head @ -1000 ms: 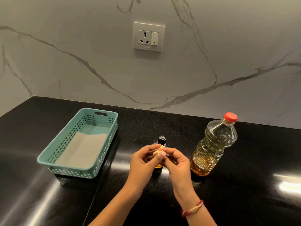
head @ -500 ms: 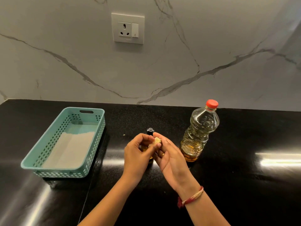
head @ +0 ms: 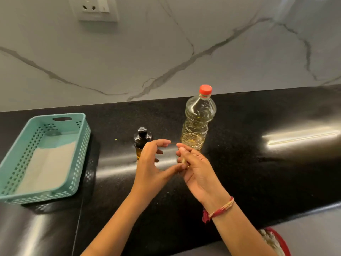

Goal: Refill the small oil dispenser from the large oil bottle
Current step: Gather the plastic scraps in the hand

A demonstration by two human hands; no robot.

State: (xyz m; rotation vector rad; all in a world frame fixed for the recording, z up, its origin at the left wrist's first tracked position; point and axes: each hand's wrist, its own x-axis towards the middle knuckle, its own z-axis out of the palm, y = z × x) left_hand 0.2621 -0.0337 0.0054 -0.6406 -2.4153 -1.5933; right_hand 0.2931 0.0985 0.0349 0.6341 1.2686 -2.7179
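Observation:
The small dark oil dispenser [head: 141, 138] stands upright on the black counter, its neck showing above my left hand. The large clear oil bottle [head: 197, 122] with a red cap [head: 205, 89] stands to its right, holding a little yellow oil at the bottom. My left hand [head: 152, 164] hovers in front of the dispenser with relaxed, spread fingers and holds nothing. My right hand [head: 196, 168] is in front of the large bottle's base and pinches a small pale stopper-like piece [head: 182, 160] between thumb and fingers.
A teal perforated basket [head: 81, 145] with a white liner sits at the left. A wall socket [head: 96, 8] is on the marble backsplash. The counter's front edge [head: 287, 216] runs at lower right, with a red-rimmed object [head: 276, 241] below it.
My hands have drawn apart. The left hand let go of the pale piece, which stays in my right hand. More of the dispenser is uncovered.

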